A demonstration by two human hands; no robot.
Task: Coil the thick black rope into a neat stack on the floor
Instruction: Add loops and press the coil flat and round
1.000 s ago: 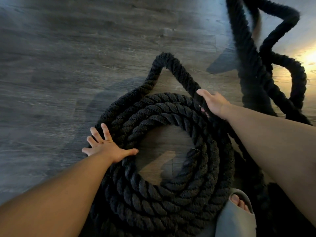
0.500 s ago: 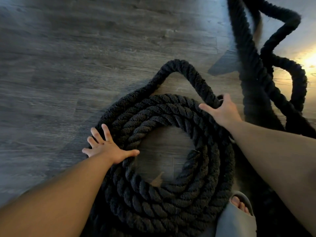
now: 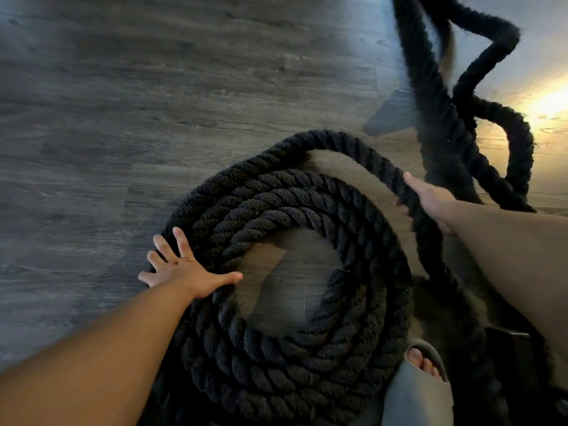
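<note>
A thick black twisted rope [image 3: 307,358] lies in a round coil of several turns on the grey wood floor, with bare floor in its centre. My left hand [image 3: 184,269] presses flat with spread fingers on the coil's left side. My right hand [image 3: 430,201] grips the free strand at the coil's right side, fingers wrapped round it. From that hand the strand arches wide over the coil's far side [image 3: 332,142] and rejoins the left edge. More loose rope [image 3: 436,112] snakes away at the upper right, partly blurred.
My foot in a grey open-toed slide [image 3: 421,385] stands against the coil's lower right. Rope also runs down behind my right forearm toward the bottom right. Bright light glares off the floor [image 3: 550,103] at the right edge. Grey plank floor [image 3: 123,118] spreads to the left.
My right hand has moved right and outward, now gripping the strand. The tall narrow loop beyond the coil has flattened into a wide arc. My left hand has stayed put.
</note>
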